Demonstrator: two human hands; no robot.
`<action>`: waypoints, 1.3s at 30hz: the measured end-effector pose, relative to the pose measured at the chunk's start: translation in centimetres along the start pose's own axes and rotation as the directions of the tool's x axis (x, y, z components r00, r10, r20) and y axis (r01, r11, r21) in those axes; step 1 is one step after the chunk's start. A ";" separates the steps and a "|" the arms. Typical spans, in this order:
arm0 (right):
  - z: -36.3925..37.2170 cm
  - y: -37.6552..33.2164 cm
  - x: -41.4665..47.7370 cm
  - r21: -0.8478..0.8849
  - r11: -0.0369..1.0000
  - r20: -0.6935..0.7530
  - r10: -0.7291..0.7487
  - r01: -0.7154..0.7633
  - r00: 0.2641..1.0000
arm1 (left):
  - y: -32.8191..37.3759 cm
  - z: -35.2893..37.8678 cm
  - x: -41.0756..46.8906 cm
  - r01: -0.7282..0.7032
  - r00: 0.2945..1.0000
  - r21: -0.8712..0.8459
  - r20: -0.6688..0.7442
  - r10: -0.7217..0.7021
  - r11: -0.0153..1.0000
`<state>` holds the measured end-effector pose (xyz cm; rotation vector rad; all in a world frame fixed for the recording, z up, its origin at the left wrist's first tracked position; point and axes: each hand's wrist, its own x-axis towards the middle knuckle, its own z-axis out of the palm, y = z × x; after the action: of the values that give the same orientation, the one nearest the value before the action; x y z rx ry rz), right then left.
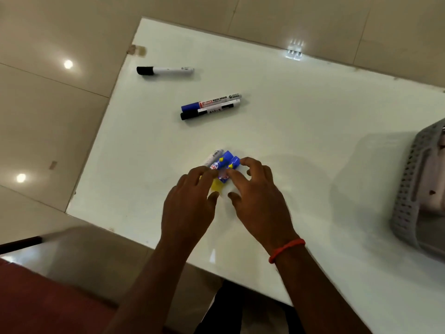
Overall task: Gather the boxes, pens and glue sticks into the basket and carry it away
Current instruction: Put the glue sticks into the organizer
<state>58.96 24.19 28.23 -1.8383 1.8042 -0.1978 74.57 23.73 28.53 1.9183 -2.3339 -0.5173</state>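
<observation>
A small bunch of glue sticks (226, 161) with blue caps, next to a white pen-like stick (213, 156), lies on the white table (301, 121) in the middle of the view. My left hand (190, 203) and my right hand (258, 196) close in on the bunch from both sides, fingers curled round it. A yellow part shows under my left fingers. Two markers, one blue-capped (210, 102) and one black-capped (209, 111), lie side by side farther away. Another black-capped marker (165, 70) lies near the far left corner. The grey perforated basket (409, 189) stands at the right edge.
Something pale lies inside the basket, cut off by the frame. The table's left and far edges drop to a beige tiled floor (48, 104). A reddish surface (36, 297) sits at the near left below the table corner.
</observation>
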 end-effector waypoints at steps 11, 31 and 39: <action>1.6 1.1 1.2 -0.156 0.986 -0.117 -0.085 0.066 0.989 | -2.2 0.9 1.1 -0.135 0.990 -0.088 -0.045 0.132 0.987; -6.0 7.8 -6.5 0.458 0.889 -0.202 0.078 0.024 0.976 | 4.1 1.0 2.0 -0.078 0.990 -0.310 -0.134 0.037 0.948; -16.5 13.9 -9.9 0.582 0.788 -0.455 0.110 0.201 0.883 | 14.5 0.7 3.4 -0.114 0.989 -0.529 -0.142 0.045 0.841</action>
<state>38.11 29.79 38.12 -1.4131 1.6878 -1.2046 60.09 22.94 31.80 1.5320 -1.9042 -0.9010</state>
